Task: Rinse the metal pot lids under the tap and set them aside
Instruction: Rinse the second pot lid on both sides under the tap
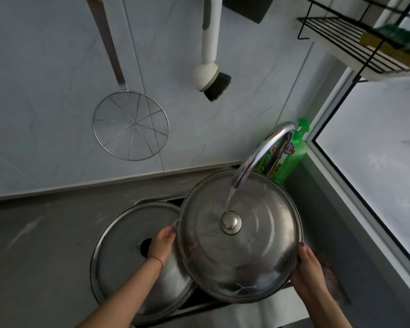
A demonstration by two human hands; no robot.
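Observation:
A round metal pot lid [251, 254] with a knob on top is held knob-up under the curved tap [260, 155], and water runs onto it just above the knob. My left hand [161, 242] grips its left rim and my right hand [309, 268] grips its lower right rim. A second, larger metal lid [123, 235] lies underneath to the left, over the sink, with a dark hole at its centre.
A green dish soap bottle [291, 152] stands behind the tap. A wire skimmer [130, 125] and a white dish brush [211, 74] hang on the tiled wall. A black wire rack [355, 43] with a sponge is at top right. Grey counter [38, 245] lies left.

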